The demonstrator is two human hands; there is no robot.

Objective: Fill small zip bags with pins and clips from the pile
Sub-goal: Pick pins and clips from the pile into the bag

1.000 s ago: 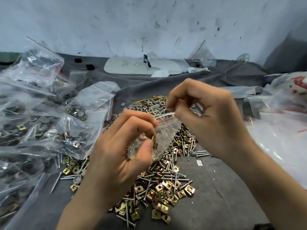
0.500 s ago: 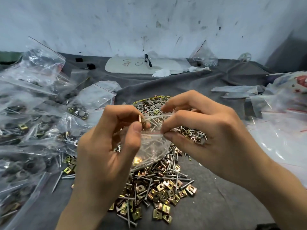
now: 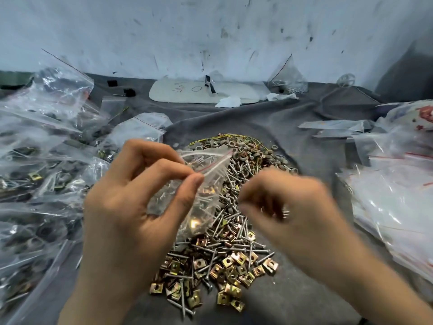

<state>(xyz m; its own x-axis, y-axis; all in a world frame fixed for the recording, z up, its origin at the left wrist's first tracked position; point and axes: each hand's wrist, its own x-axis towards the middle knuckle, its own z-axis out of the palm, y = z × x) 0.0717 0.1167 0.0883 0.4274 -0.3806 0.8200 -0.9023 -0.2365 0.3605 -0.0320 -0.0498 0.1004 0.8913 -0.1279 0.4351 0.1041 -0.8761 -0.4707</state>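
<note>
Grey-cloth surface (image 3: 300,301), pile (image 3: 222,266) centre; left hand (image 3: 131,207) pinches zip bag (image 3: 206,184), prob light & flimsy, so stiffer zip rim = best hold; right hand (image 3: 293,207) blurred, grip can't tell.

Flat white oval board (image 3: 178,97) at 12 o'clock is carrying handwritten marks: one round "O" or zero is reading clearly; the scribble at its 9 o'clock is proving illegible.
</note>
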